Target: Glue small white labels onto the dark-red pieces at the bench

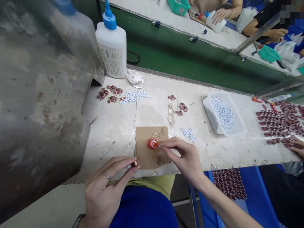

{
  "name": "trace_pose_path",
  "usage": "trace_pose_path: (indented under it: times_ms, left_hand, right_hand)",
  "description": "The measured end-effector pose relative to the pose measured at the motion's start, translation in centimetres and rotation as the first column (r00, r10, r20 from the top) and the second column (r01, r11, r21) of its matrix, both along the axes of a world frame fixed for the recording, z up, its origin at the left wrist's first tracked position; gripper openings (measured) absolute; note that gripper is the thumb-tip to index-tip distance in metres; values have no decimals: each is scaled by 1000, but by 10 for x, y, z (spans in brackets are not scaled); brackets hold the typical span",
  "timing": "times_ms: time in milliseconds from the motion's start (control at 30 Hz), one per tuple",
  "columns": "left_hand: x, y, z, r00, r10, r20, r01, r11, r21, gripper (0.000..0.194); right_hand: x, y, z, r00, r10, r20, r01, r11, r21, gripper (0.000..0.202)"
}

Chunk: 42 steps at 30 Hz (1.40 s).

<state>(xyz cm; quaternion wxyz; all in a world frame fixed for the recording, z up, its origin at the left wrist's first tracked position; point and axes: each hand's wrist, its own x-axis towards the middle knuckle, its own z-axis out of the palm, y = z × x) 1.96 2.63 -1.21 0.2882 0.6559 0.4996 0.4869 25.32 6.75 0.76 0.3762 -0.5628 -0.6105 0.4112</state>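
Near the front edge of the white table, my left hand pinches a small brown piece between thumb and fingertips. My right hand is closed in a pinch at the right side of a small red cap; a tiny pale item shows at its fingertips, too small to name. The cap sits on a torn cardboard piece. Beyond it lie a few brown pieces, a small pile of white bits and, farther left, a larger white pile beside more brown pieces.
A glue bottle stands at the back left by a metal panel. A clear tub of white bits is right of centre. Rows of brown pieces lie near another person's hand. Below is a blue crate.
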Motion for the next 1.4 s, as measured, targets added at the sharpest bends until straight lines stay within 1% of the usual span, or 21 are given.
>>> trace_pose_path:
  times_ms: [33, 100, 133, 167, 200, 267, 333, 367, 467, 700, 800, 900, 967, 1033, 1100, 1167, 1233, 1267, 1333, 1367, 1400]
  left_hand:
    - [2, 0, 3, 1000, -1, 16, 2, 999, -34, 36]
    - [7, 0, 9, 999, -7, 43, 11, 996, -88, 34]
    - [9, 0, 12, 999, -10, 53, 15, 995, -100, 34]
    - [12, 1, 14, 998, -11, 59, 17, 994, -104, 33]
    - [14, 2, 16, 998, -12, 63, 19, 995, -100, 33]
    - [17, 3, 19, 997, -22, 74, 29, 996, -90, 32]
    - [19, 4, 20, 995, -34, 89, 41, 995, -88, 32]
    - [19, 4, 21, 995, -39, 97, 48, 995, -89, 33]
    - [19, 5, 22, 992, -53, 112, 64, 994, -92, 33]
    - [18, 5, 22, 992, -72, 100, 82, 992, -100, 34]
    - [19, 6, 20, 994, -65, 82, 72, 994, -82, 34]
    - [21, 7, 21, 994, -66, 88, 72, 995, -62, 33]
    - [23, 8, 24, 993, -64, 104, 70, 996, -58, 33]
    - [24, 8, 27, 990, -60, 126, 68, 996, -59, 34]
    - [25, 8, 28, 989, -45, 140, 56, 996, -74, 33]
    - [25, 7, 27, 992, -9, 124, 21, 995, -100, 33]
    - [24, 5, 24, 995, 32, 93, -20, 992, -121, 33]
    - [23, 4, 22, 997, 43, 70, -34, 992, -120, 35]
    - [18, -1, 20, 999, 41, 9, -40, 995, -95, 41]
    - [14, -4, 21, 999, 42, -19, -43, 996, -79, 44]
    - [9, -8, 22, 998, 51, -38, -53, 996, -67, 45]
  right_hand:
    - [-3, -1, 6, 996, -38, -82, 31, 996, -81, 5]
    - [-9, -5, 18, 975, -81, -209, 34, 976, -216, 3]
    - [-13, -6, 23, 966, -79, -247, 16, 968, -249, 2]
    - [-16, -8, 28, 960, -71, -270, 0, 967, -255, 1]
    - [-19, -10, 32, 957, -61, -282, -6, 973, -232, 2]
    - [-24, -14, 37, 960, -30, -278, -6, 992, -127, 8]
    - [-27, -18, 39, 967, 13, -255, -17, 1000, -15, 12]
    - [-28, -19, 39, 968, 35, -248, -31, 999, 20, 14]
    - [-29, -21, 37, 966, 81, -244, -73, 997, 41, 15]
    - [-29, -19, 37, 974, 120, -194, -114, 993, 42, 13]
    - [-28, -20, 39, 979, 169, -110, -163, 985, 62, 14]
    - [-27, -22, 41, 970, 238, 44, -242, 954, 177, 22]
    - [-26, -23, 42, 953, 256, 160, -289, 925, 244, 27]
    - [-24, -24, 43, 949, 248, 193, -295, 916, 273, 29]
    - [-24, -23, 44, 970, 224, 96, -241, 942, 232, 26]
    - [-25, -21, 43, 980, 186, -67, -177, 977, 123, 28]
    - [-28, -19, 43, 972, 172, -161, -171, 985, 22, 28]
    - [-29, -18, 43, 967, 186, -173, -188, 982, 4, 25]
    - [-28, -10, 43, 960, 239, -144, -241, 971, 1, 15]
    - [-25, -4, 43, 959, 254, -122, -256, 967, 6, 13]
    - [-19, 5, 41, 965, 245, -93, -244, 970, 18, 12]
